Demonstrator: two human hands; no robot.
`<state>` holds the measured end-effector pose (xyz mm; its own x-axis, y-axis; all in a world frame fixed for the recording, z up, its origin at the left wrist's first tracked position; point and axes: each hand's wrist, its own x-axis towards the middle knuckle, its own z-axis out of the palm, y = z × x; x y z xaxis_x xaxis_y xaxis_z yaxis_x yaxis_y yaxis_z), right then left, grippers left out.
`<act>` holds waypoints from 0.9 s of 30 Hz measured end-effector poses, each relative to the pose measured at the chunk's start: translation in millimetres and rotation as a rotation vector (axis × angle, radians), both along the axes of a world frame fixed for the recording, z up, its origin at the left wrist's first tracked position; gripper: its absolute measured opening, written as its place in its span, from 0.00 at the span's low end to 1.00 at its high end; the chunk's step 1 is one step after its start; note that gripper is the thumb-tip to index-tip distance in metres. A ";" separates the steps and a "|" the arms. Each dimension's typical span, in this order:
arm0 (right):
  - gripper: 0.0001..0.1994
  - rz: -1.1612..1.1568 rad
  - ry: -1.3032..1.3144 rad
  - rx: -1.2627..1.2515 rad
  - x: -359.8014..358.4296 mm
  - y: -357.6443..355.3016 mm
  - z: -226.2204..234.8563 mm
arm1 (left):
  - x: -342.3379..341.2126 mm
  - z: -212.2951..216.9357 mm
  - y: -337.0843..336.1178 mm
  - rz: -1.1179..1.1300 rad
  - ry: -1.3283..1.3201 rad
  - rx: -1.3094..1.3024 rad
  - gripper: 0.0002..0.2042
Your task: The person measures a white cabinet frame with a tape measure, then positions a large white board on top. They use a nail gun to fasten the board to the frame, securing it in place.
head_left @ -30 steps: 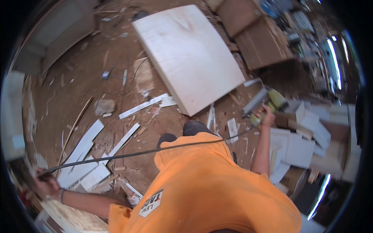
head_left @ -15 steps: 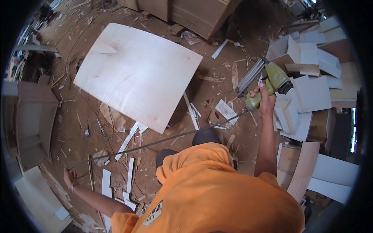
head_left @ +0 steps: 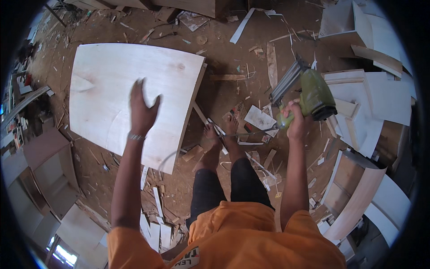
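My right hand (head_left: 297, 122) is wrapped round the handle of a green nail gun (head_left: 317, 93), held up at the right with its long grey magazine slanting up and to the left. A dark air hose (head_left: 257, 131) runs off the bottom of the handle to the left and blurs near the board's lower corner. Over the large pale plywood board (head_left: 103, 107), my left hand (head_left: 144, 107) is stretched out with thumb and fingers apart, holding nothing. Whether it touches the board cannot be told. The board lies raised off the ground, in front of my feet on the left.
Wood scraps and white strips (head_left: 157, 201) litter the brown dirt floor around my bare feet (head_left: 231, 125). White and plywood panels (head_left: 389, 98) are piled at the right. Open wooden cabinets (head_left: 51, 168) stand at the left. A large wooden piece (head_left: 179, 5) lies along the far edge.
My left hand has let go of the hose and swung from the far lower left to above the board. The nail gun stays in my right hand. The view has shifted, showing my feet.
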<state>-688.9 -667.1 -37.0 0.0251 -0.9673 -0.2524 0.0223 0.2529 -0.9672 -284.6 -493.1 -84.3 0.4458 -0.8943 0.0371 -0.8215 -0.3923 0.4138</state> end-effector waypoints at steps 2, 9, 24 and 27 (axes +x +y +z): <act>0.06 -0.029 0.000 0.009 5.7 -9.6 -12.0 | -22.9 -49.0 -62.7 -0.132 0.024 0.031 0.39; 0.05 -0.121 -0.089 0.190 59.0 -35.2 -126.4 | -38.4 -248.5 -175.9 -0.254 -0.087 0.282 0.46; 0.08 0.263 0.257 0.170 73.2 -158.0 -341.0 | -22.1 -360.8 -193.5 -0.184 -0.098 0.018 0.32; 0.12 0.461 0.546 0.002 101.4 -219.5 -366.6 | -22.7 -354.0 -197.0 -0.179 -0.056 0.010 0.31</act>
